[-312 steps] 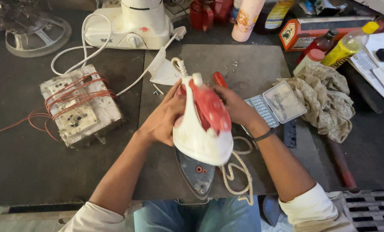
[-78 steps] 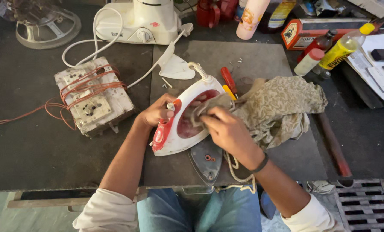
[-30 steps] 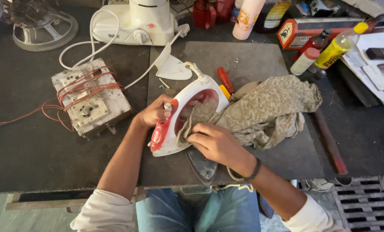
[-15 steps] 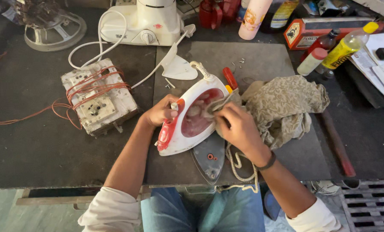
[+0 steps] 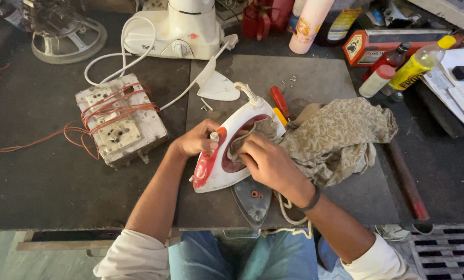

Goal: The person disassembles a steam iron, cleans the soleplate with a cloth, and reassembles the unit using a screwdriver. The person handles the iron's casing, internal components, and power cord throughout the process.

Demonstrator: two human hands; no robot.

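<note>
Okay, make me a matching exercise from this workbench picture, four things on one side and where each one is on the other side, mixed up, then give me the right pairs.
Things:
1. iron
2. patterned cloth
3. wire-wrapped block
4. yellow bottle

Places:
A. far right, beside a red box
B. left of the grey mat, red wire around it
C. steadied on its side by the left hand
D. bunched under the right hand, spreading to the right

Pairs: 1-C, 2-D, 3-B, 4-A
</note>
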